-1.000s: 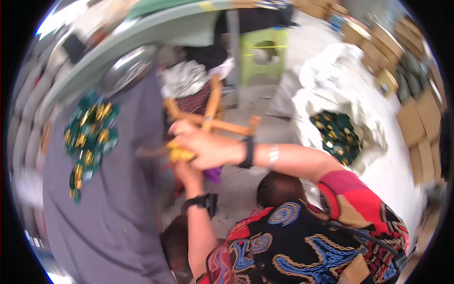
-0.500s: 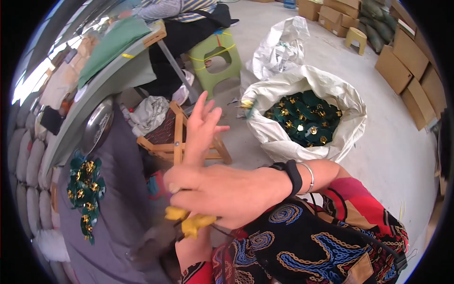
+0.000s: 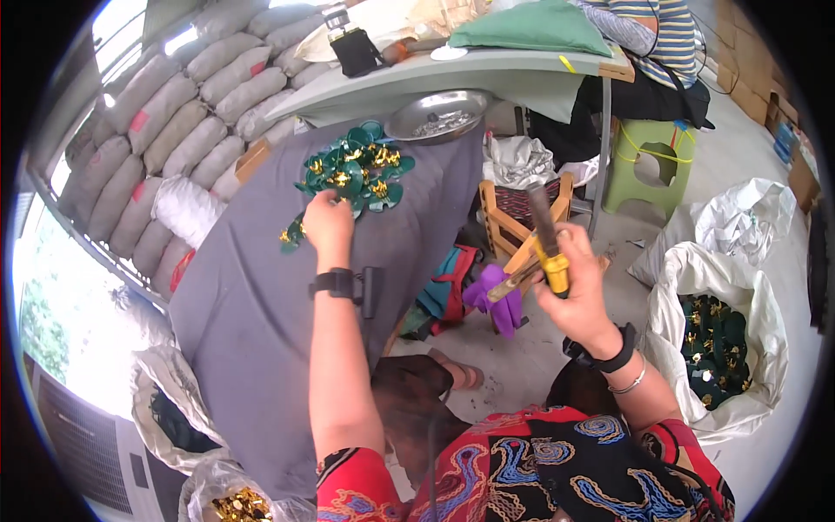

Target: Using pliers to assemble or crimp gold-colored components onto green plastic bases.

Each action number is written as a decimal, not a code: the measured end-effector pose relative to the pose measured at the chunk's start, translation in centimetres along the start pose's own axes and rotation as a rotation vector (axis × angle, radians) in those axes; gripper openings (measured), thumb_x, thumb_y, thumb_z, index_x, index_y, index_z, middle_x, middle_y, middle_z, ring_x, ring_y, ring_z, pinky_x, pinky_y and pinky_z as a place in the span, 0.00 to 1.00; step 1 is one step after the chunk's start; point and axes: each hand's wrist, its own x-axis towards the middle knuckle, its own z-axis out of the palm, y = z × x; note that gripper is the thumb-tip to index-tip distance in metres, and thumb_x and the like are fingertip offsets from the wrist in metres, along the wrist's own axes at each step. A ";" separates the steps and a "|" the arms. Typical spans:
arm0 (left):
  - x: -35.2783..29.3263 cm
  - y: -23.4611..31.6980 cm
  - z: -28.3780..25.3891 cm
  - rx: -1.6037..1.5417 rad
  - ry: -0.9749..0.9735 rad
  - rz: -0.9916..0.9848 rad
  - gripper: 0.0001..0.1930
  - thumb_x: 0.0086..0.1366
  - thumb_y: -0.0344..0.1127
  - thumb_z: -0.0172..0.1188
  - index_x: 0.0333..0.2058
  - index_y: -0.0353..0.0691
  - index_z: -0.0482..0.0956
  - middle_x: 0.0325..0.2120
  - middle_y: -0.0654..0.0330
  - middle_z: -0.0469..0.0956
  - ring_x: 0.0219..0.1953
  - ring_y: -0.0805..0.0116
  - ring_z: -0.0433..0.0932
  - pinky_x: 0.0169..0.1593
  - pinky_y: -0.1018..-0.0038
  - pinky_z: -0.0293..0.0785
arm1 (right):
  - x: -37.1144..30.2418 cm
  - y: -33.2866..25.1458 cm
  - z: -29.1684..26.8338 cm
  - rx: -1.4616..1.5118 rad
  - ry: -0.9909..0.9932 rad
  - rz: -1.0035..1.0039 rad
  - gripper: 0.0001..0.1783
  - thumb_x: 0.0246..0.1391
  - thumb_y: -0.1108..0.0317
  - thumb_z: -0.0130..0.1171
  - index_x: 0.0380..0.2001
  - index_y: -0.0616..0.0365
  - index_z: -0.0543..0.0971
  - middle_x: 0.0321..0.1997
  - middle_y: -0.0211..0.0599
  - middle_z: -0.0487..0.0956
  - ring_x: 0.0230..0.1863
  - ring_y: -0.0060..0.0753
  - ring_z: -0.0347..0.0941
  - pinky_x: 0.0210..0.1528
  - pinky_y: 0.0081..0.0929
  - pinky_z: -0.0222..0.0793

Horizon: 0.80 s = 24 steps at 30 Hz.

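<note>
My left hand [image 3: 329, 228] reaches over the grey cloth [image 3: 252, 287] to a pile of dark green discs [image 3: 352, 170] with gold flower-shaped pieces on them. Its fingers are bent and drawn together at the pile's near edge; what lies between them is hidden. My right hand [image 3: 578, 287] is raised off to the right, wrapped round a two-armed tool [image 3: 545, 228] with a bright yellow part and long brownish, worn arms. Beside that tool's lower arm shows something purple [image 3: 504, 304], with folded lobes; whether it touches the tool I cannot tell.
A metal bowl [image 3: 439, 116] with small shiny bits sits behind the pile. White sacks [image 3: 687, 274] of green and gold pieces stand at the right. A wooden folding stool [image 3: 491, 209], a green plastic stool [image 3: 648, 170] and a seated person [image 3: 648, 43] are beyond. Stacked sacks [image 3: 209, 96] line the left.
My view has swung left toward the cloth. My hands, crossed before, are now apart: the left went from open in the air to the pile, the right holds the tool upward.
</note>
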 end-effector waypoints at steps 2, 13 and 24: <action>2.2 -2.8 0.7 0.106 -0.101 -0.075 0.15 0.54 0.39 0.59 0.39 0.42 0.83 0.35 0.48 0.81 0.41 0.49 0.79 0.47 0.59 0.74 | 0.1 0.2 1.0 -0.033 -0.061 0.018 0.23 0.34 0.79 0.55 0.41 0.66 0.72 0.45 0.47 0.67 0.48 0.46 0.67 0.52 0.32 0.63; 4.2 -7.0 5.6 0.175 -0.252 -0.045 0.16 0.55 0.41 0.63 0.41 0.42 0.79 0.34 0.51 0.82 0.38 0.53 0.81 0.43 0.60 0.76 | -0.3 1.4 0.3 -0.056 -0.036 0.111 0.24 0.34 0.79 0.55 0.43 0.65 0.73 0.45 0.45 0.67 0.47 0.44 0.66 0.52 0.30 0.63; -8.3 3.9 3.1 -0.348 -0.104 0.255 0.09 0.55 0.30 0.60 0.35 0.36 0.81 0.27 0.54 0.81 0.30 0.62 0.80 0.37 0.70 0.75 | 2.5 4.5 0.0 -0.159 0.020 0.025 0.25 0.35 0.81 0.54 0.44 0.66 0.71 0.42 0.43 0.67 0.46 0.43 0.67 0.48 0.27 0.65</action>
